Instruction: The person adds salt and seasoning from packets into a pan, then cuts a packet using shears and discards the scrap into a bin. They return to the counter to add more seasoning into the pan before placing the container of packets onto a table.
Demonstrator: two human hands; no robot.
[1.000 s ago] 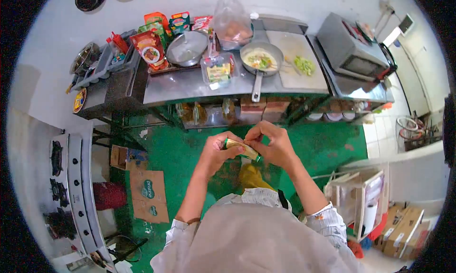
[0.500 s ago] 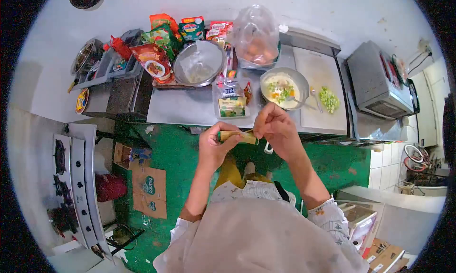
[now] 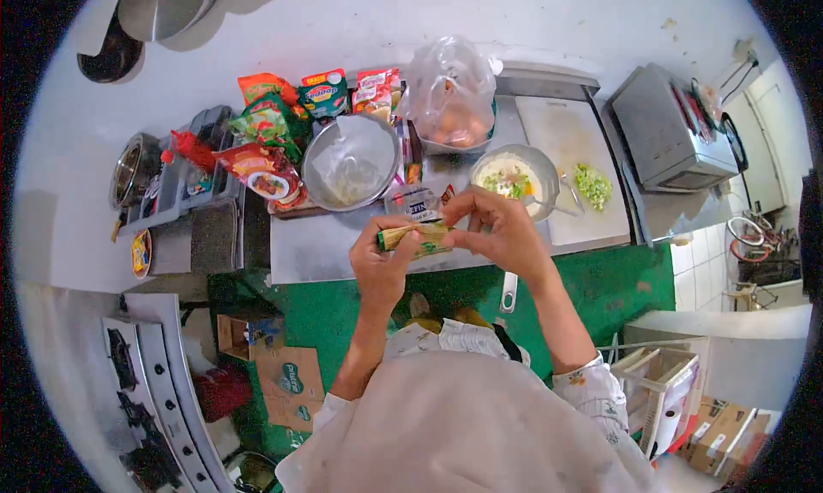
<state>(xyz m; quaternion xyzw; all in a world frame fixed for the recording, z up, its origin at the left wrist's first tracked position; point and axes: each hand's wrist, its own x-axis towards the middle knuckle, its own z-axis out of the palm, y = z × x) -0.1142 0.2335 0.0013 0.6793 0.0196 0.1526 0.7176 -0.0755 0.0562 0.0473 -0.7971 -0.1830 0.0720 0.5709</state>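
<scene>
In front of my body, my left hand (image 3: 380,261) grips one end of a small yellow packet with green edges (image 3: 433,236). The fingers of my right hand (image 3: 504,240) pinch the packet's other end; its print is too small to read. Just beyond my hands lies a clear plastic package (image 3: 413,203) with a dark label, partly hidden by them. Behind my right hand is a pan (image 3: 542,171) with pale batter, chopped green pieces, something orange and a spoon in it. Its white handle (image 3: 509,292) juts past the counter edge.
Chopped greens (image 3: 591,187) and a utensil lie on a white cutting board (image 3: 553,120). A metal bowl (image 3: 351,163), seasoning pouches (image 3: 257,171) and a bag of eggs (image 3: 454,107) stand along the counter. A microwave (image 3: 673,137) is at right, a stove (image 3: 146,399) at left.
My view has shifted, and my hands now sit higher against the counter, over its front edge. The packet shows a broader face, and my right fingers have come down onto its end.
</scene>
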